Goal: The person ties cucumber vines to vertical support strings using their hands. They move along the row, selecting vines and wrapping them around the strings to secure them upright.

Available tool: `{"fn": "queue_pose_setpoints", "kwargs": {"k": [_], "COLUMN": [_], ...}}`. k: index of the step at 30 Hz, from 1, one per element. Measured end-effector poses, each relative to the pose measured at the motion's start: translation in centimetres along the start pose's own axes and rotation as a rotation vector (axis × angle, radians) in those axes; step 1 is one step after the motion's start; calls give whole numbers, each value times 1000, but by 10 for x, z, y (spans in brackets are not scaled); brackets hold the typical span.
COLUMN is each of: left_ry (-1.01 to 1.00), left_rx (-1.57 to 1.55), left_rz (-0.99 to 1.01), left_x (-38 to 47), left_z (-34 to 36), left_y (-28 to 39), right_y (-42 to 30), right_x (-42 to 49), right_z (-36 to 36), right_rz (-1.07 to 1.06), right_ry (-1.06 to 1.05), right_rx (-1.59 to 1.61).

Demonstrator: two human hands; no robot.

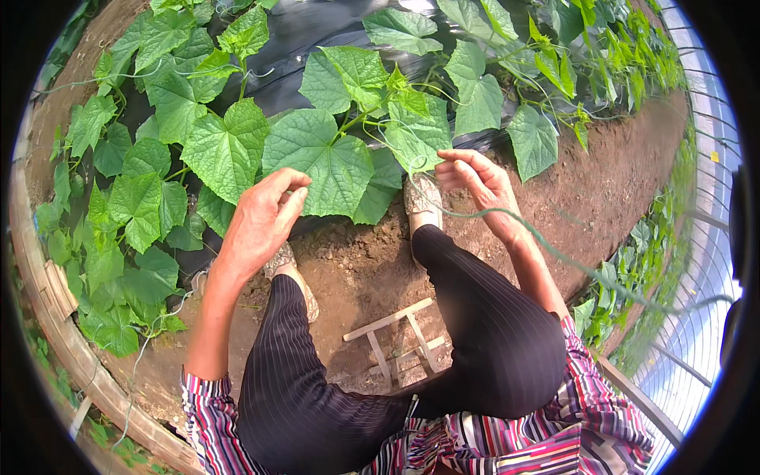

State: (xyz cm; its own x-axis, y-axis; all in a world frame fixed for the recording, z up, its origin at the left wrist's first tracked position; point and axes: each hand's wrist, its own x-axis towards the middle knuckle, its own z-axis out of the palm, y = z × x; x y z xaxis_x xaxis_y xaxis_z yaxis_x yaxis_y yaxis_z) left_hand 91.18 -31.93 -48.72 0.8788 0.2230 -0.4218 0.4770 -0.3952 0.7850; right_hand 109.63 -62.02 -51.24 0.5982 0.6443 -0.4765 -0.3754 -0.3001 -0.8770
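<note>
My left hand (261, 217) hovers at the left edge of a broad lobed leaf (320, 157), its thumb and forefinger close together. I make out nothing between them. My right hand (481, 181) is farther right, with fingers bent and thumb near the fingertips. A thin green twine (546, 243) comes in from the right, runs in front of my right wrist and curls just left of those fingertips. Whether the fingers pinch it cannot be told. Between and beyond my hands a young cucumber-like vine (356, 119) spreads its leaves, with a lighter green shoot tip (404, 89).
Black plastic mulch (291, 41) covers the bed under more vines (136, 148). A low wooden stool frame (389, 320) lies on bare soil between my shoes (424, 199). Boards (50, 285) edge the left side; a netted greenhouse wall (706, 148) rises right.
</note>
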Motion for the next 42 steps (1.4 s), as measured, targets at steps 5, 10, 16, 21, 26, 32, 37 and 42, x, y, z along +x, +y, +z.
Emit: {"fn": "queue_pose_setpoints", "kwargs": {"k": [5, 10, 16, 21, 26, 32, 37, 42], "left_ry": [-94, -107, -60, 117, 293, 480, 549, 566], "left_rx": [-224, -411, -604, -637, -571, -394, -290, -393], "left_rz": [44, -215, -308, -284, -299, -202, -281, -227], "left_x": [114, 170, 189, 192, 192, 187, 181, 179], "left_z": [36, 79, 112, 136, 148, 159, 155, 159], "left_y": [-17, -50, -69, -66, -68, -70, -58, -56], "right_y": [20, 46, 58, 56, 65, 80, 80, 82], "right_x": [64, 106, 139, 153, 155, 154, 154, 154], "right_z": [8, 34, 48, 45, 50, 48, 51, 55], "right_rz": [35, 8, 98, 24, -114, -350, -418, -417], "right_ry": [86, 119, 181, 200, 227, 233, 264, 277], "right_rx": [100, 270, 200, -281, -256, -468, -555, -567]}}
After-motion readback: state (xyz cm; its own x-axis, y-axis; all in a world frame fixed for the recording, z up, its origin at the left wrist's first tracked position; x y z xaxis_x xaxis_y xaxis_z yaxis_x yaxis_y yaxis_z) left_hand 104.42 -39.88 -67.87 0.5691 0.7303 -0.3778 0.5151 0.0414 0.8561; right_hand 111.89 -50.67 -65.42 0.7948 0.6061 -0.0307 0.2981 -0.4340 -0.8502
